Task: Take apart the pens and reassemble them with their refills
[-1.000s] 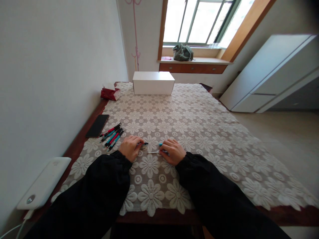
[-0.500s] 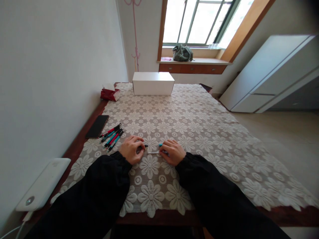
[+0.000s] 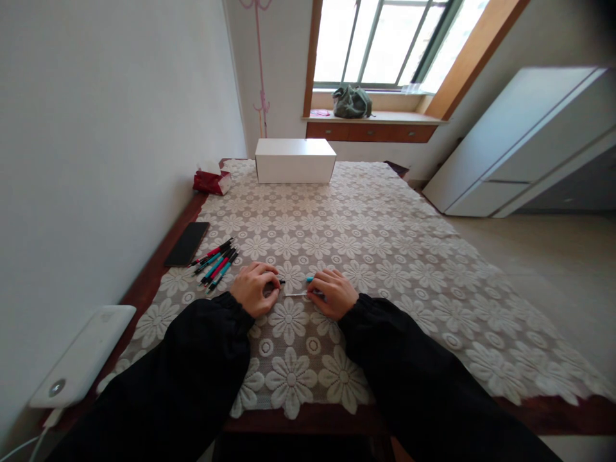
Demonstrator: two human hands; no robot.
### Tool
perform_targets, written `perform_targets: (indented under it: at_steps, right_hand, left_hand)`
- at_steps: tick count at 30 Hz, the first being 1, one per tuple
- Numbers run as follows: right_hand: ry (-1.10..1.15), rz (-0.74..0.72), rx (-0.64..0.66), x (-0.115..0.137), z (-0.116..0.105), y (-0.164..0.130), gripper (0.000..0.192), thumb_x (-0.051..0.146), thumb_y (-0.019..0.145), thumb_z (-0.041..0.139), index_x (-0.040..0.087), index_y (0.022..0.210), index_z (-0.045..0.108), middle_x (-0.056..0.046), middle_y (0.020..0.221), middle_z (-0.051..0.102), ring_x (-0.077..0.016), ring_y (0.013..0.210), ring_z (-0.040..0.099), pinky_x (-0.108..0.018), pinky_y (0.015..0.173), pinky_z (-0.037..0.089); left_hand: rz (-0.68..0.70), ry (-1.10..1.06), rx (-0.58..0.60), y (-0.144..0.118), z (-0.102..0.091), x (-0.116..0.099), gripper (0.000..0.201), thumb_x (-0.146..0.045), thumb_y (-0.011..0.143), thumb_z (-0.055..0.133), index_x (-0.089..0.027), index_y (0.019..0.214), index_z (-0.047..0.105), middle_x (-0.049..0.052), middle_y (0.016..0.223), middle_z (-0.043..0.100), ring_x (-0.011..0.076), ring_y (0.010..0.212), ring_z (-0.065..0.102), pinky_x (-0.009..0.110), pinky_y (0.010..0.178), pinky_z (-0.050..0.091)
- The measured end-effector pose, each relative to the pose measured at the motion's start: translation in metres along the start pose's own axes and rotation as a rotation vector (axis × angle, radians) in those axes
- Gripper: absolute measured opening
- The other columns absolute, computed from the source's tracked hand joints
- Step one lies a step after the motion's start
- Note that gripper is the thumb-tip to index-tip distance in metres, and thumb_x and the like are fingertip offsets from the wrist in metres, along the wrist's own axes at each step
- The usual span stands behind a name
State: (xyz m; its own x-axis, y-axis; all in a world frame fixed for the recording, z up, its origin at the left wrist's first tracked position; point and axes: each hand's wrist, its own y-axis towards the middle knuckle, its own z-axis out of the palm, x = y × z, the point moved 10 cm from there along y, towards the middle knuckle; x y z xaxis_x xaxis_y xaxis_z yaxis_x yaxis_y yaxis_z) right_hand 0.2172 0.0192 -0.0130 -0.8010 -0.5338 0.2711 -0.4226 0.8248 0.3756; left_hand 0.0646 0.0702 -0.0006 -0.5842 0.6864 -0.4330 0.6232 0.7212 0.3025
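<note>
My left hand (image 3: 256,290) rests on the lace cloth with fingers curled in a pinch. From its fingertips sticks out a small black pen part (image 3: 282,282); the rest of it is hidden. Opposite, a short gap away, my right hand (image 3: 333,294) is closed with fingers bent down. A teal pen barrel (image 3: 309,280) pokes out at its upper fingers. Below that, a thin whitish rod like a pen refill (image 3: 295,294) runs from the right fingertips toward the left hand. Left of my hands lie several pens (image 3: 217,264) in black, teal and red.
A black phone (image 3: 187,244) lies by the wall edge, with a red tissue pack (image 3: 210,182) beyond it. A white box (image 3: 295,162) stands at the far end of the lace-covered table (image 3: 385,256). A white cabled device (image 3: 84,356) sits at the near left.
</note>
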Motion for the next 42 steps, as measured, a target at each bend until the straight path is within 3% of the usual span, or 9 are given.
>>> perform_targets:
  at_steps: [19, 42]
  right_hand:
    - [-0.008, 0.023, -0.012, -0.0012, -0.0022, 0.0005, 0.010, 0.026, 0.092, 0.064, 0.022, 0.083, 0.065, -0.003, 0.085, 0.066, -0.0207, 0.085, 0.056, -0.035, 0.079, 0.039]
    - [0.004, 0.046, -0.017, -0.0027, 0.0022, 0.0006, 0.010, 0.027, 0.094, 0.063, 0.022, 0.085, 0.066, -0.004, 0.087, 0.066, -0.0206, 0.087, 0.058, -0.034, 0.079, 0.041]
  left_hand:
    - [-0.005, -0.008, 0.014, 0.0008, -0.0008, -0.0017, 0.006, -0.021, 0.075, 0.072, -0.025, 0.080, 0.073, 0.005, 0.112, 0.073, 0.0286, 0.112, 0.062, 0.048, 0.098, 0.051]
    - [0.089, -0.033, -0.024, -0.0004, 0.0010, -0.0068, 0.004, -0.021, 0.079, 0.074, -0.025, 0.080, 0.075, 0.003, 0.107, 0.074, 0.0267, 0.108, 0.062, 0.047, 0.096, 0.051]
